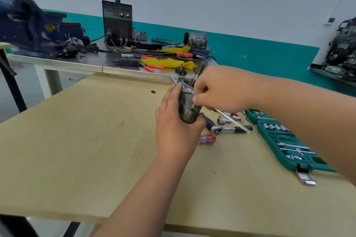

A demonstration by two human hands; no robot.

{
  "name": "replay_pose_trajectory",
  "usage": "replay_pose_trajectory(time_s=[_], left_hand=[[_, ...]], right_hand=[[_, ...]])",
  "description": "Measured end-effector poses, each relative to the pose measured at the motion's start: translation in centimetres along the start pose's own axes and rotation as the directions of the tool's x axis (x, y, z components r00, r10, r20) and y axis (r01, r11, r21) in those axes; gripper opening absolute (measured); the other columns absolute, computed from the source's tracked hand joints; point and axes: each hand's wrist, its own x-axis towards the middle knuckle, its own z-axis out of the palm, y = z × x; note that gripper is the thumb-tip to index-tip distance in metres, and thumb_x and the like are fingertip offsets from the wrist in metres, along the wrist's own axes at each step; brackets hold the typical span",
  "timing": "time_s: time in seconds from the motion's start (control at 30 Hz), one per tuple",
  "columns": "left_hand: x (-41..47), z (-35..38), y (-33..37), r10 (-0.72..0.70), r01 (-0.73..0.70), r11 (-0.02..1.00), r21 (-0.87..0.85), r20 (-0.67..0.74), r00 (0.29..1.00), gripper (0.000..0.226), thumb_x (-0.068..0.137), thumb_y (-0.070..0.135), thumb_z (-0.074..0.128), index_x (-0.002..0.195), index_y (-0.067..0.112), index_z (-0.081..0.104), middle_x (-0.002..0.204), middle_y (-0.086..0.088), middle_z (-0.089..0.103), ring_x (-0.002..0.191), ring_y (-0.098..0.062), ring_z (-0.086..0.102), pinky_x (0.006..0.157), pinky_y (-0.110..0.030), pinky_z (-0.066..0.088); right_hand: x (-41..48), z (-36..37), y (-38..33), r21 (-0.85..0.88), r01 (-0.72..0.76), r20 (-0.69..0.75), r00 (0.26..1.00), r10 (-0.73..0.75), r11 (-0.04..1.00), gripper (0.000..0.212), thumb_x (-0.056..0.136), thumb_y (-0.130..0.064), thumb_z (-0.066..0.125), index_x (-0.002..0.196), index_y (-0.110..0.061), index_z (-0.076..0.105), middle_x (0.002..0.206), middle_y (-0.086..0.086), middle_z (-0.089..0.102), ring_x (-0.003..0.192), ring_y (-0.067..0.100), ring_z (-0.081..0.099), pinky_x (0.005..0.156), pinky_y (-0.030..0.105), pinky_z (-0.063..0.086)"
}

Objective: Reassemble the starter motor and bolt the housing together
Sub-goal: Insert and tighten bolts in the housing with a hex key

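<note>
The grey metal starter motor (pixel 186 105) lies tilted above the wooden table (pixel 86 140), its flanged end pointing away from me. My left hand (pixel 174 121) wraps around its near, rounded end and grips it. My right hand (pixel 217 88) is closed over the motor's right side, thumb and forefinger pinched on a thin long bolt (pixel 194 105) at the housing. A small bolt head (pixel 191 109) shows on the body. A shaft (pixel 195 79) sticks out past the flange, partly hidden by my right hand.
A ratchet (pixel 229 129), a red screwdriver (pixel 207 139), loose sockets (pixel 223 120) and a white strip (pixel 234 122) lie right of the motor. An open green socket set (pixel 285 140) sits further right. A steel bench (pixel 57 61) behind carries a welder (pixel 117 23), cables, pliers, a blue vise (pixel 28 27).
</note>
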Motion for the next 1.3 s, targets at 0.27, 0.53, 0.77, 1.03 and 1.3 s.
replay_pose_trajectory(time_s=[0.27,0.53,0.77,1.03,1.3], left_hand=[[0.2,-0.8,-0.1,0.012,-0.003,0.997,-0.077,0.125,0.992,0.081,0.061,0.031,0.068,0.138,0.038,0.044,0.139,0.017,0.05,0.125,-0.01,0.049,0.099,-0.039,0.046],[1.2,-2.0,-0.6,-0.023,0.048,0.991,-0.124,0.193,0.981,0.078,0.064,0.026,0.072,0.126,0.06,0.038,0.121,0.019,0.06,0.103,-0.013,0.062,0.084,-0.042,0.057],[2.1,-2.7,-1.1,0.02,0.03,0.989,-0.148,0.324,0.946,0.078,0.067,0.015,0.076,0.134,0.044,0.048,0.114,0.021,0.063,0.098,0.001,0.062,0.078,-0.016,0.052],[2.7,-2.8,-1.1,0.009,0.064,0.98,-0.188,0.364,0.931,0.079,0.069,0.007,0.075,0.137,0.037,0.049,0.113,0.02,0.063,0.093,0.006,0.061,0.074,-0.011,0.049],[2.6,-2.6,-1.4,-0.015,0.08,0.978,-0.191,0.322,0.947,0.074,0.066,0.011,0.073,0.132,0.039,0.052,0.106,0.017,0.067,0.089,0.001,0.065,0.069,-0.01,0.049]], right_hand=[[-0.5,0.2,1.2,-0.127,0.264,0.027,0.964,-0.263,0.956,0.015,0.094,-0.032,0.05,0.093,-0.029,0.065,0.086,-0.015,0.061,0.08,0.005,0.054,0.076,0.028,0.044],[-0.2,0.7,1.6,-0.139,0.319,-0.046,0.944,-0.328,0.938,0.018,0.094,-0.03,0.05,0.099,-0.028,0.067,0.084,-0.017,0.055,0.081,0.005,0.052,0.076,0.024,0.041],[0.4,0.0,1.6,-0.316,0.447,0.063,0.89,-0.452,0.837,0.026,0.096,-0.032,0.043,0.11,-0.029,0.065,0.093,-0.017,0.053,0.086,0.003,0.043,0.066,0.014,0.025],[0.2,0.5,2.0,-0.281,0.443,-0.004,0.886,-0.463,0.851,0.021,0.096,-0.028,0.049,0.099,-0.02,0.068,0.084,-0.011,0.056,0.077,0.006,0.045,0.064,0.014,0.026],[0.9,0.0,0.5,-0.249,0.314,-0.004,0.945,-0.326,0.916,0.018,0.093,-0.032,0.052,0.076,-0.029,0.059,0.07,-0.011,0.06,0.063,0.0,0.047,0.054,0.017,0.029]])
